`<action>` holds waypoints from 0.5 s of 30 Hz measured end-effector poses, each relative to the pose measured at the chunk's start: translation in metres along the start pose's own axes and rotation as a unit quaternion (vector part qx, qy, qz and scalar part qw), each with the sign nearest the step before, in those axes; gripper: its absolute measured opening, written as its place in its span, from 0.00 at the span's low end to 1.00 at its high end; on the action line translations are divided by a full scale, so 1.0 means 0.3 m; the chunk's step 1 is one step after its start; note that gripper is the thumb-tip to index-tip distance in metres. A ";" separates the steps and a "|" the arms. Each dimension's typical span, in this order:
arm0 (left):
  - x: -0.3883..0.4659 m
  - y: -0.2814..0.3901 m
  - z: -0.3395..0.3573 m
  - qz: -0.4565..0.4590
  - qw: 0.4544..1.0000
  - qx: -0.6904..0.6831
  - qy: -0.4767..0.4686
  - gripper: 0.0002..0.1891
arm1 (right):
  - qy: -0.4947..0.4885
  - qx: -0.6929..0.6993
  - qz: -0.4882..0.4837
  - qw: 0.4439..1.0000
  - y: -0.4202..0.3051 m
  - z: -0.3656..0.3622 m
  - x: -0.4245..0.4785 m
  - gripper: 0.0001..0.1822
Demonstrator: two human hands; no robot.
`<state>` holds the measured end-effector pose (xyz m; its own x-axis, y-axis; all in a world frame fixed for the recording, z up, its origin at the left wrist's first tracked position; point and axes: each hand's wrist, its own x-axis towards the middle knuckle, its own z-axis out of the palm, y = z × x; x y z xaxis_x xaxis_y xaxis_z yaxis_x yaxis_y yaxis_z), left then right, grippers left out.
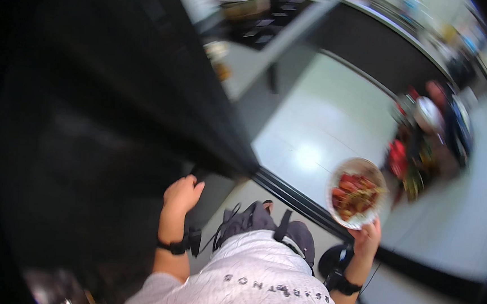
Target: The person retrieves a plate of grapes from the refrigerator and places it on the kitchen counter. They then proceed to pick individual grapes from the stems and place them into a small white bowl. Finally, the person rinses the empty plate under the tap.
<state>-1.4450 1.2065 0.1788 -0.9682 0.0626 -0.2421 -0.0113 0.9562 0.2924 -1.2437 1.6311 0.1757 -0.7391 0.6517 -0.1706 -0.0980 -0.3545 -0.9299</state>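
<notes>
On the right, my right hand (365, 237) grips the lower rim of a white bowl (359, 223) that holds red and yellowish food, perhaps cut tomato with other pieces. Its fingers are partly hidden beneath the bowl. To the left, my left hand (183, 194) is raised with curled fingers beside a large dark door or panel (142, 145). A dark part, possibly a handle, lies just past its fingertips; whether the hand touches it cannot be made out.
A black floor track (299, 198) crosses the pale tiled floor (326, 115). Beyond stand a counter (249, 76) with a black cooktop (256, 30) and a pot (245, 4). Blurred items, some red and green, sit low at the right, with a white round container (429, 114) among them.
</notes>
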 end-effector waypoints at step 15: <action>-0.532 -0.616 0.252 -0.388 0.623 -0.406 0.545 0.39 | -0.171 -0.073 0.120 0.975 -0.110 -0.003 0.236 0.27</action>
<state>-1.2696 1.0414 0.0935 -0.1823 -0.9824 0.0410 -0.2755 0.0910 0.9570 -1.2920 1.6894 0.1940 -0.9102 0.2917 -0.2940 0.1831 -0.3533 -0.9174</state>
